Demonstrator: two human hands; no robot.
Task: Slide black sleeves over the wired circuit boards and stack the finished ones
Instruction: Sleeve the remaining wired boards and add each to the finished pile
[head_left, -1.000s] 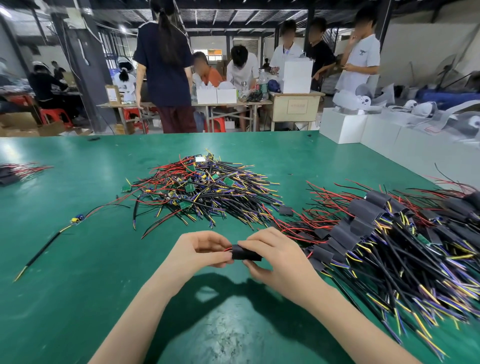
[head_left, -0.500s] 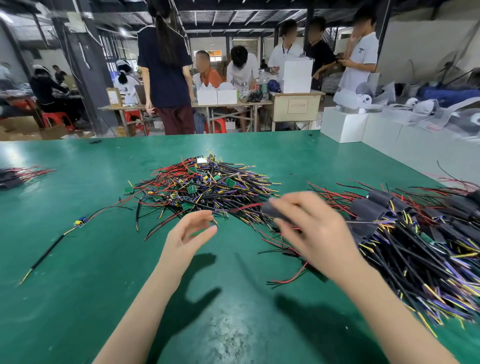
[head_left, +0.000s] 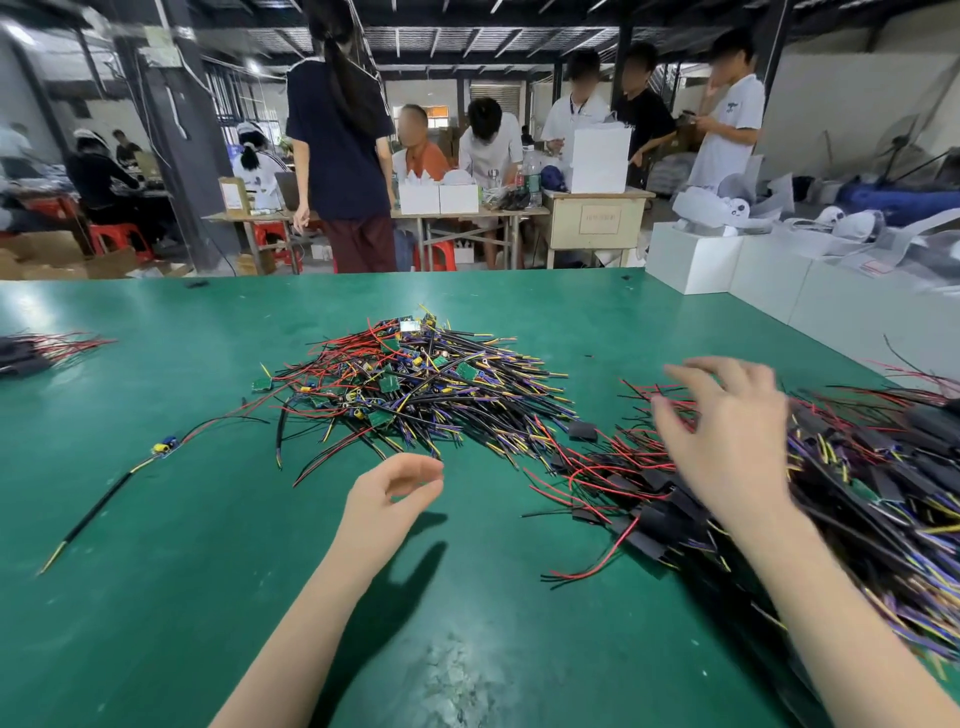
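Both bare hands hover, fingers loose, over tangled glossy wires (head_left: 415, 384).

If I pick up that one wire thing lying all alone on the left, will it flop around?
Probably yes. The lone wired board has long thin wires that already lie in loose bends on the green table, so they would likely dangle. It looks small and light. Its board end would likely hang lowest, though that is hard to tell.

a green table (head_left: 156, 597) carries a middle pile of wired circuit boards (head_left: 410, 389), green with red, black, yellow and purple wires; right of it, finished ones (head_left: 857, 493) wear black sleeves.
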